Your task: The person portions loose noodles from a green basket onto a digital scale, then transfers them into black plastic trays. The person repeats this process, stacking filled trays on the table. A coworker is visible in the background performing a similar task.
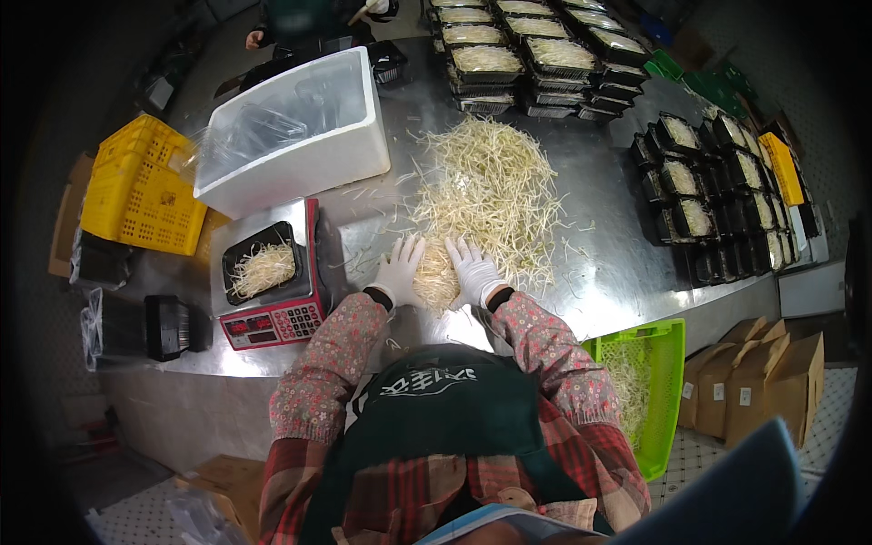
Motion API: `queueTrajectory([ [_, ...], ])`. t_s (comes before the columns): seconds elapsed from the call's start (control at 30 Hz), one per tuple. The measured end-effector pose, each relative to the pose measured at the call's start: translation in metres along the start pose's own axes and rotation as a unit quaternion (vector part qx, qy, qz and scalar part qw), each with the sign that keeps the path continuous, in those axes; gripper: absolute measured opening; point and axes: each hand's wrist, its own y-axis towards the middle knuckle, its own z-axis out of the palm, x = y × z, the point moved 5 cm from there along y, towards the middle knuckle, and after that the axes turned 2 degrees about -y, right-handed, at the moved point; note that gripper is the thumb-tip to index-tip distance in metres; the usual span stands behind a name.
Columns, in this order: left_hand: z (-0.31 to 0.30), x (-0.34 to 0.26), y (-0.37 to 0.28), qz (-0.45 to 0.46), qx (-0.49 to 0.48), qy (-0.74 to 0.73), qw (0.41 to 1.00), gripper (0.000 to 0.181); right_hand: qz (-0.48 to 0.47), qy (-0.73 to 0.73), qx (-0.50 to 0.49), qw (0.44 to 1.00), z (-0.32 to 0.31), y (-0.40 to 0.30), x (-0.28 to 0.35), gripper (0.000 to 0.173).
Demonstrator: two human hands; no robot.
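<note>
My left hand (400, 272), in a white glove, presses against the left side of a small bunch of bean sprouts (436, 278) on the steel table. The gloved right hand (475, 272) presses on the bunch from the other side, so it lies between both palms. Just beyond spreads a large loose pile of bean sprouts (487, 184). To the left, a red digital scale (272, 328) carries a black plastic tray (235, 255) with a heap of sprouts (264, 268) in it.
A white foam box (300, 163) with plastic film stands behind the scale, beside a yellow crate (146, 191). Stacked sprout-filled trays (558, 58) stand at the back, more (681, 177) at the right. A green basket (671, 402) sits below the table's right edge. Across the table is another person (300, 20).
</note>
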Motion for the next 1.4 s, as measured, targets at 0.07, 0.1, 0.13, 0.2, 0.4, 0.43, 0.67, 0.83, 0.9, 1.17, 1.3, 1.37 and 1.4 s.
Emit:
queueTrajectory([
  [0.07, 0.000, 0.004, 0.012, 0.000, -0.009, -0.065, 0.998, 0.120, 0.001, 0.055, -0.017, 0.998, 0.008, 0.017, -0.012, 0.125],
  [0.1, 0.002, 0.010, 0.016, -0.006, -0.016, -0.098, 0.995, 0.118, -0.006, 0.080, -0.025, 0.996, 0.010, 0.025, -0.013, 0.119],
  [0.13, 0.002, 0.009, 0.011, -0.002, -0.094, -0.087, 0.992, 0.097, -0.013, 0.099, -0.041, 0.994, -0.001, 0.021, -0.008, 0.086],
  [0.2, 0.007, 0.006, 0.012, -0.045, -0.035, -0.131, 0.990, 0.080, -0.031, 0.088, -0.047, 0.995, 0.019, 0.033, -0.015, 0.066],
  [0.4, -0.010, 0.005, -0.021, -0.044, -0.017, -0.127, 0.991, 0.037, -0.070, 0.068, -0.009, 0.995, -0.001, 0.007, -0.017, 0.029],
  [0.43, -0.009, 0.010, -0.029, -0.029, -0.031, -0.118, 0.992, 0.037, -0.054, 0.078, -0.014, 0.995, -0.018, -0.003, -0.025, 0.027],
  [0.67, -0.014, 0.009, -0.055, 0.142, -0.158, -0.062, 0.975, 0.042, 0.042, 0.164, -0.128, 0.977, -0.058, 0.001, -0.070, 0.035],
  [0.83, -0.009, -0.024, -0.051, 0.073, -0.225, 0.048, 0.970, 0.057, -0.015, 0.147, -0.059, 0.987, -0.017, 0.030, -0.009, 0.073],
  [0.9, -0.002, -0.019, -0.070, -0.020, -0.168, -0.028, 0.985, 0.080, -0.053, 0.095, -0.037, 0.993, 0.002, 0.032, -0.011, 0.084],
  [1.17, 0.107, 0.029, -0.118, -0.237, -0.240, -0.660, 0.671, 0.070, -0.040, 0.248, -0.062, 0.966, -0.004, 0.049, -0.015, 0.112],
  [1.3, 0.091, -0.002, -0.088, -0.229, -0.207, -0.757, 0.576, 0.060, -0.066, 0.056, 0.007, 0.996, 0.002, 0.008, 0.068, 0.136],
  [1.37, 0.084, -0.014, -0.084, -0.213, -0.193, -0.783, 0.552, 0.060, -0.048, -0.014, -0.020, 0.999, 0.004, -0.002, 0.082, 0.130],
  [1.4, 0.090, -0.009, -0.081, -0.164, -0.194, -0.793, 0.554, 0.059, -0.056, -0.001, -0.049, 0.997, 0.007, 0.002, 0.083, 0.125],
])
